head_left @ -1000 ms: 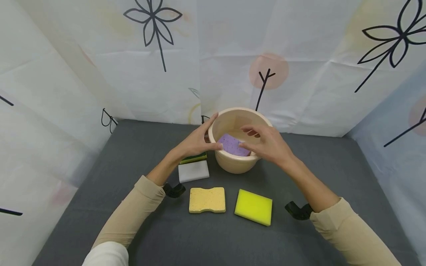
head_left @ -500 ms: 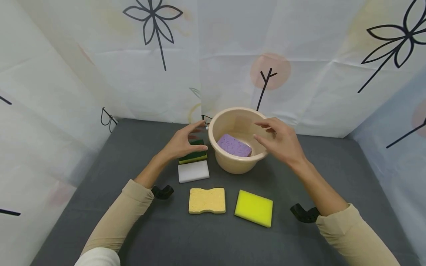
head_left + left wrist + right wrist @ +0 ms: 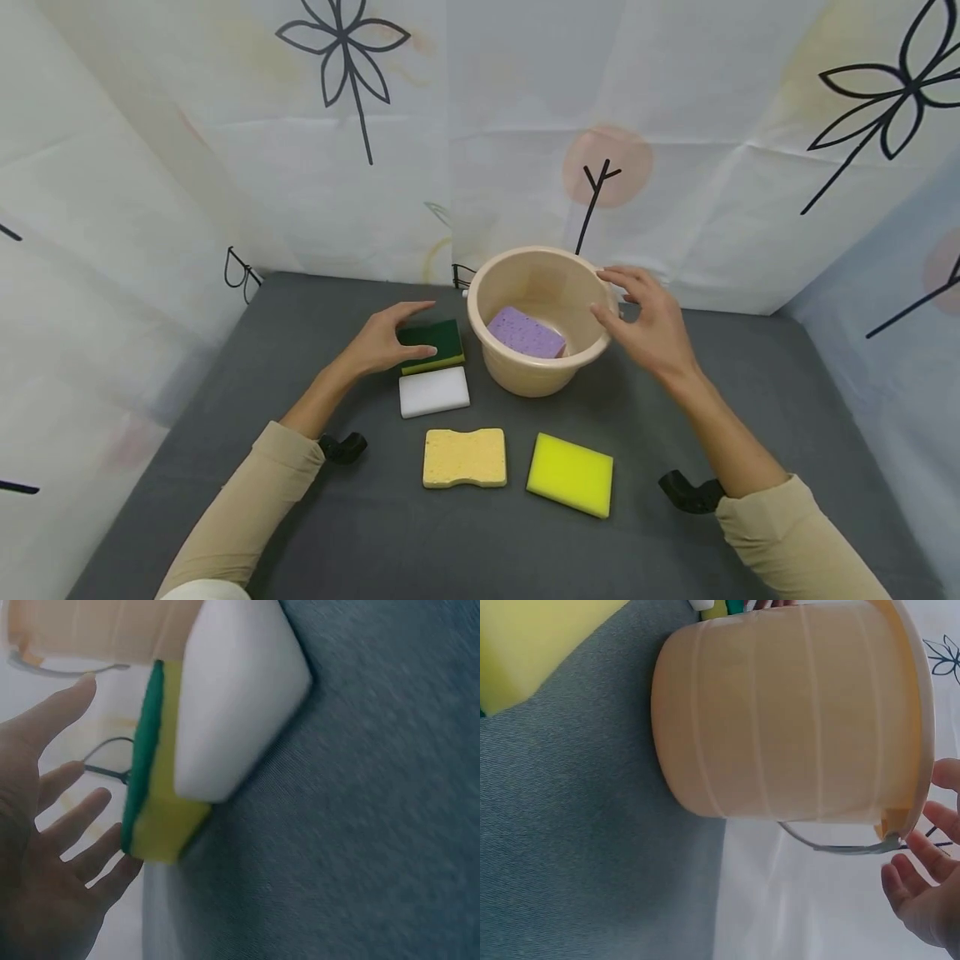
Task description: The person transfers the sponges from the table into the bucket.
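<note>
A beige bucket (image 3: 528, 379) stands upright at the back, with a purple sponge (image 3: 525, 332) lying inside it. At its right rim is my right hand (image 3: 651, 327), fingers spread and fingertips right at the edge; the right wrist view also shows that hand (image 3: 934, 900) beside the rim and the metal handle (image 3: 847, 847). My left hand (image 3: 381, 340) hovers over the left end of a green-and-yellow scrub sponge (image 3: 435, 342), thumb and fingers apart. In the left wrist view, the fingers (image 3: 97, 855) reach close to the scrub sponge's green face (image 3: 142, 765). Neither hand holds anything.
In front of the scrub sponge lies a white sponge (image 3: 433, 392). Nearer are a pale yellow sponge (image 3: 465, 458) with notched sides and a bright yellow sponge (image 3: 572, 475). Patterned white cloth (image 3: 510, 183) hangs behind the dark grey table (image 3: 337, 517).
My left hand has left the bucket's rim and moved left and nearer, to the scrub sponge. My right hand has shifted from over the bucket's opening to its right rim.
</note>
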`<state>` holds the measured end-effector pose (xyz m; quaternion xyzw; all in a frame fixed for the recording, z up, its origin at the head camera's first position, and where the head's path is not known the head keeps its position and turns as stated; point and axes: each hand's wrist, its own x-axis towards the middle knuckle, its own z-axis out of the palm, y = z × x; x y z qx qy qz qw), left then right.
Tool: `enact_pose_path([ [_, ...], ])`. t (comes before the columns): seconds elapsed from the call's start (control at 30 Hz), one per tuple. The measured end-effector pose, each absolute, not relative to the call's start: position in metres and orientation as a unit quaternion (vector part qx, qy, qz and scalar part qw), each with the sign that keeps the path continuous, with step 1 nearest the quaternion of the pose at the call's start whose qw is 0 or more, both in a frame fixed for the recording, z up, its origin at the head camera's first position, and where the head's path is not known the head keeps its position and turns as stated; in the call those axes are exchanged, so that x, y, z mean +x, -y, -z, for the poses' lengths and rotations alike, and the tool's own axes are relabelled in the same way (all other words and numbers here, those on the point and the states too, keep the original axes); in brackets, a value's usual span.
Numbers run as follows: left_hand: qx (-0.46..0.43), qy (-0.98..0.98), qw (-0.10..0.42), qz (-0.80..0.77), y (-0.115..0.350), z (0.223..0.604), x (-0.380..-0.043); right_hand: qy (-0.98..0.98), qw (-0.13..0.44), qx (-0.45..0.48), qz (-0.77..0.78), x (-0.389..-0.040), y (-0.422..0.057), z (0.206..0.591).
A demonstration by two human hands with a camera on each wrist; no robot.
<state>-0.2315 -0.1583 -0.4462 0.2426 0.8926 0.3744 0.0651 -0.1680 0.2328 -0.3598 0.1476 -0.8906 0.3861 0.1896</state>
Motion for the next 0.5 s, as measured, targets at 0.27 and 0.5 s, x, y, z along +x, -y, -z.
enact_pose_path([
  [0.27, 0.226, -0.903, 0.100, -0.351, 0.168, 0.459, -0.230, 0.878, 0.113, 0.101, -0.454, -0.164, -0.240, 0.368],
  [0.5, 0.216, -0.906, 0.127, -0.342, 0.171, 0.467, -0.230, 0.874, 0.026, 0.057, -0.482, -0.157, -0.242, 0.374],
])
